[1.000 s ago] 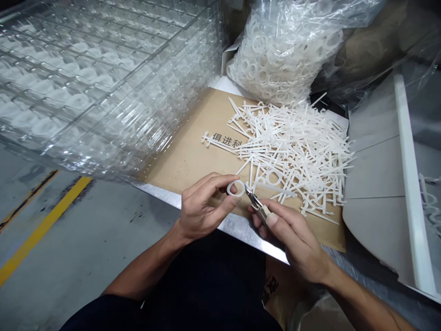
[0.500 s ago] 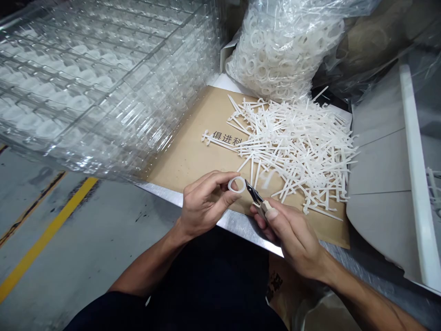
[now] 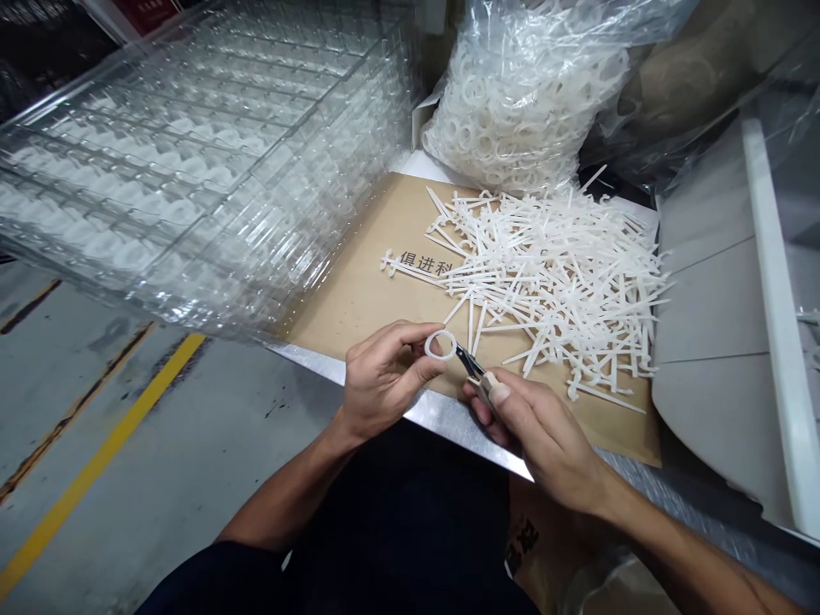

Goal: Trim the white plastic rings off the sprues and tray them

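The left hand (image 3: 384, 384) pinches a white plastic ring (image 3: 441, 345), the right hand (image 3: 538, 436) pinches black-nosed cutters (image 3: 472, 363), both just over the steel surface edge (image 3: 442, 416).

White plastic ring (image 3: 440, 332), pinched upright; black-tipped nippers (image 3: 470, 361) just beside it.

The handles of the side cutters (image 3: 479, 369) are concealed by the right hand (image 3: 544, 436). The edge of the white plastic ring (image 3: 441, 333) is covered by the left hand (image 3: 388, 384). The plastic bag (image 3: 525, 102) and clear tray stack (image 3: 192, 171) are cut off by the frame. The lettering on the cardboard sheet (image 3: 359, 307) is partly obscured by white plastic sprues (image 3: 551, 282); the print on the brown paper (image 3: 522, 547) is too blurred to read.
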Motion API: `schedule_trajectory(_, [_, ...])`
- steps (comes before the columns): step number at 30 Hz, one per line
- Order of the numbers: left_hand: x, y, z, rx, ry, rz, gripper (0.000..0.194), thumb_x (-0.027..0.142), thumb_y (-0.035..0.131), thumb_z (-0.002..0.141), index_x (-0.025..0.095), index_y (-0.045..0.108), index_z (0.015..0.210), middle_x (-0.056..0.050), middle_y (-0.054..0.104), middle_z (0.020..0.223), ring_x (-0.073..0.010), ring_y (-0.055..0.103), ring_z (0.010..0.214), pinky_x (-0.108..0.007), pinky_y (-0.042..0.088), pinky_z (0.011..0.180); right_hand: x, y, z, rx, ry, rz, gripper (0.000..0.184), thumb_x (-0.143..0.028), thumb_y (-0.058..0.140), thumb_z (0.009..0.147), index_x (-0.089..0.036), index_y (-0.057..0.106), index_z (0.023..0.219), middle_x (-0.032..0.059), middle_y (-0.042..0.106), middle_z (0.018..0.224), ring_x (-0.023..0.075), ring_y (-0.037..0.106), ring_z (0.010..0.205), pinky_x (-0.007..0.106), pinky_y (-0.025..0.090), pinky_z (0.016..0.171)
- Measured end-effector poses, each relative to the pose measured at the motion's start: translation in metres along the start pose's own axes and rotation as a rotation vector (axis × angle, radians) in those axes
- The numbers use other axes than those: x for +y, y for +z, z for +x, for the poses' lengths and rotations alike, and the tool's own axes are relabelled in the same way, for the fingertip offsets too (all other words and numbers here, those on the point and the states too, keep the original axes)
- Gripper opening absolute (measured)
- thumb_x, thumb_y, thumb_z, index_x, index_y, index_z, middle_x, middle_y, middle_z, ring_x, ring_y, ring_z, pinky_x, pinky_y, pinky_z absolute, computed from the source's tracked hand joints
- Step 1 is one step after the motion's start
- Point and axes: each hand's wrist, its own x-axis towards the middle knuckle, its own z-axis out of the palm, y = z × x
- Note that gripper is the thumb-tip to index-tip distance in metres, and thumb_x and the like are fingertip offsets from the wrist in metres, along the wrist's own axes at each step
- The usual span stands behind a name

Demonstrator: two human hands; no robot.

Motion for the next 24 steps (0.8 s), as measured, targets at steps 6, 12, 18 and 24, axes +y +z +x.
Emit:
schedule_trajectory(6, [0.000,-0.002,0.000,-0.001,-0.022,-0.024,0.030,0.028,0.082,0.089,0.019,0.078,0.118,-0.007,0.077,0.091,-0.0152,0.071,0.077,-0.024,0.058,0.070,0.004,0.001,0.001,0.009,0.010,0.047,0.042,-0.046,0.035,0.114,-0.018,0.064,0.101,0.0009,0.054,0.083,0.0153,0.046,0.068,0.031,0.039,0.064])
schedule_trajectory(12, [0.002,0.000,0.003,-0.013,0.012,-0.056,0.030,0.034,0.079,0.093,0.018,0.076,0.118,-0.007,0.076,0.091,-0.0145,0.070,0.074,-0.025,0.057,0.068,0.005,0.001,-0.001,0.026,0.025,0.079,0.045,-0.052,0.038,0.112,-0.018,0.064,0.101,0.0016,0.056,0.084,0.0149,0.048,0.068,0.030,0.039,0.065])
schedule_trajectory(18, [0.032,-0.033,0.013,-0.043,0.060,-0.059,0.033,0.017,0.075,0.092,0.019,0.072,0.125,-0.007,0.075,0.090,-0.0158,0.071,0.077,-0.027,0.060,0.071,0.003,0.005,-0.003,0.068,0.097,0.128,0.050,-0.063,0.047,0.105,-0.019,0.064,0.088,0.0014,0.054,0.077,0.0159,0.045,0.066,0.029,0.038,0.060])
schedule_trajectory(24, [0.070,-0.136,0.052,-0.034,0.131,0.133,0.042,0.007,0.072,0.090,0.023,0.076,0.129,-0.009,0.076,0.098,-0.0162,0.072,0.082,-0.028,0.063,0.070,0.007,0.006,-0.002,0.142,0.196,0.156,0.053,-0.072,0.062,0.092,-0.020,0.073,0.090,0.0057,0.066,0.079,0.0199,0.056,0.067,0.029,0.052,0.064])
